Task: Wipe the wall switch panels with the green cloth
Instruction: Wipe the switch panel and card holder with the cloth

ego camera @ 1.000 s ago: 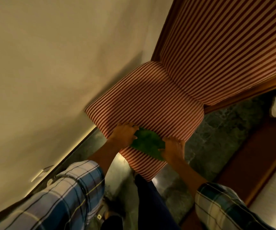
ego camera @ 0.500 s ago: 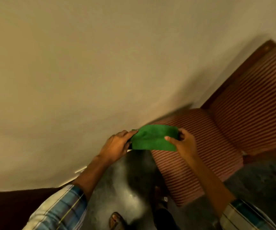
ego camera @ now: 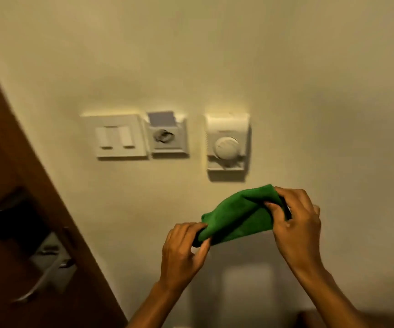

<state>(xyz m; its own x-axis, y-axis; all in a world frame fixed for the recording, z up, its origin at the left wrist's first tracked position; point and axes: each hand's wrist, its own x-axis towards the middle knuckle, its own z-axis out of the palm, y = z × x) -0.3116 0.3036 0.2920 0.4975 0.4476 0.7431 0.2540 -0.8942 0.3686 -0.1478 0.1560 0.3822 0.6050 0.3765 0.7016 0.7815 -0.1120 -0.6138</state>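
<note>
bare wall [ego camera: 215, 67] around panels; door [ego camera: 13, 209] crowds left.

Both hands held a green cloth [ego camera: 238, 215] in front of a cream wall [ego camera: 215, 55], the left hand [ego camera: 183, 250] pinching its lower end and the right hand [ego camera: 296, 220] gripping its upper end. Above the cloth, apart from it, three white fittings sat in a row: a two-rocker switch panel [ego camera: 116, 136], a card holder [ego camera: 167, 136] just beside it, and a round dial control [ego camera: 226, 145]. A brown door [ego camera: 13, 174] with a metal handle [ego camera: 46, 273] filled the left edge.
</note>
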